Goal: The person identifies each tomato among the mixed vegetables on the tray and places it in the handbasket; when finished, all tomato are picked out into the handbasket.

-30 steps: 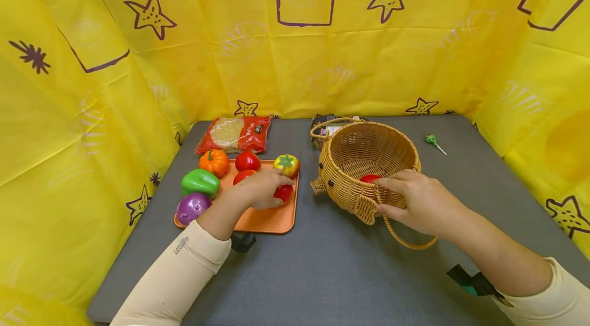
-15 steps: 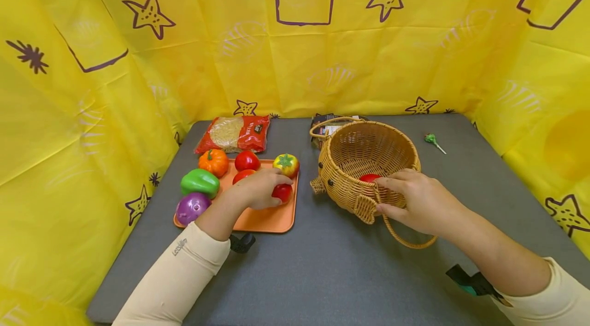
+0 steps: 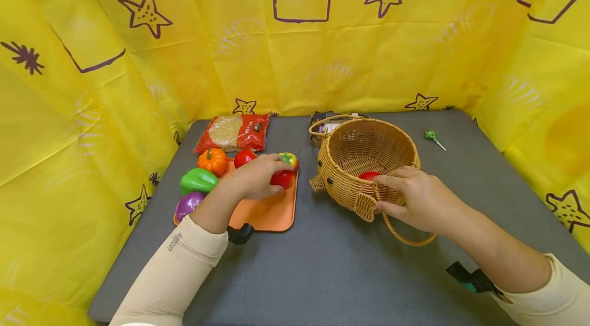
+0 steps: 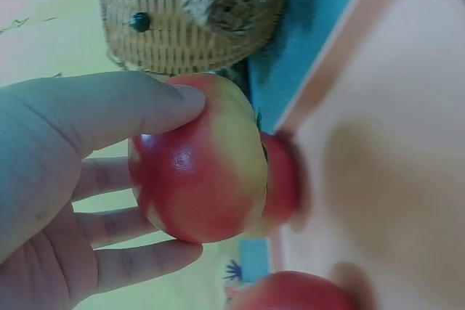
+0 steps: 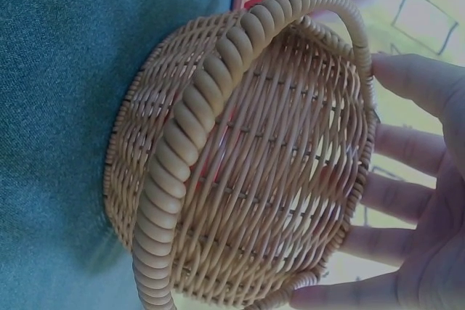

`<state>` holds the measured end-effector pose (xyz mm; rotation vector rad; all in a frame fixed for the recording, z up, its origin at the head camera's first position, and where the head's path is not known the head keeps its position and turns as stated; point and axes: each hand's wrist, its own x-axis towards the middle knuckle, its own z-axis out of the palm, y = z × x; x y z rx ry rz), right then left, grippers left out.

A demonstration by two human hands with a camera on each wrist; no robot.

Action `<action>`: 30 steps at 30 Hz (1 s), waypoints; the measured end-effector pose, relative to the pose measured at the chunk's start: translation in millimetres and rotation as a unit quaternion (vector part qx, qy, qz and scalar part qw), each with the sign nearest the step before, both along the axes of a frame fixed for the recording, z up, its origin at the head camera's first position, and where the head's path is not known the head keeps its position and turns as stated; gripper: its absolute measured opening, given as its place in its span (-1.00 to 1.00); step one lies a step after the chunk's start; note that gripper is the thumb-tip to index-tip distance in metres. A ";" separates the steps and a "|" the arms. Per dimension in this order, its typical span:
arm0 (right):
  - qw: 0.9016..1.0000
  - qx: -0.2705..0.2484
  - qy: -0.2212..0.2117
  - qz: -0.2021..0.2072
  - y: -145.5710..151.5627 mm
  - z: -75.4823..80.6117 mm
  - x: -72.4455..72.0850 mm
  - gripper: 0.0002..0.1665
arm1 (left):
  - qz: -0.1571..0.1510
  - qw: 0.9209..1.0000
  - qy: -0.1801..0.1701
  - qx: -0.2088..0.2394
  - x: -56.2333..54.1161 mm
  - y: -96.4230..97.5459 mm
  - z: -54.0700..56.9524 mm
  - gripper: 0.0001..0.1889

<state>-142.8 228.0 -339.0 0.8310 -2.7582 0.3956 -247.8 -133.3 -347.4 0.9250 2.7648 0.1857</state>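
My left hand [image 3: 255, 177] grips a round red-and-yellow toy tomato [image 4: 200, 161] between thumb and fingers, above the right part of an orange tray [image 3: 267, 217]. Just behind it on the tray sits a yellow-red tomato with a green star-shaped top [image 3: 289, 159]. Another red tomato [image 3: 244, 157] lies farther left, partly behind the hand. My right hand [image 3: 424, 198] pinches the near rim of a pig-faced wicker basket [image 3: 345, 190], close to its ear and drooping handle. Inside the basket a red thing [image 3: 369, 175] shows, mostly hidden by the wall.
An orange toy pumpkin [image 3: 213, 162], a green bell pepper [image 3: 198, 181] and a purple round vegetable [image 3: 188, 206] line the tray's left side. Behind stands a red pasta bag [image 3: 232, 133]. A dark package [image 3: 318, 131] is partly behind the basket; a green lollipop [image 3: 430, 135] lies at right.
My left hand has lifted the tomato slightly and moved it a little away from me, partly covering the yellow-red one. The right hand keeps its hold on the basket.
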 end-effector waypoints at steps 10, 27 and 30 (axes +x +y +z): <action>1.000 0.004 -0.005 -0.004 0.1 0.9 0.1 -0.43 | -0.013 0.998 0.046 0.047 -8.1 9.8 31.3 -0.43; 1.000 0.006 0.000 -0.004 0.6 -1.1 -0.8 -0.41 | -0.063 0.993 0.082 0.063 -18.2 57.1 74.9 -0.44; 1.000 0.005 0.001 -0.002 0.5 -2.0 -1.2 -0.41 | -0.074 0.991 0.085 0.068 -19.0 67.3 80.7 -0.43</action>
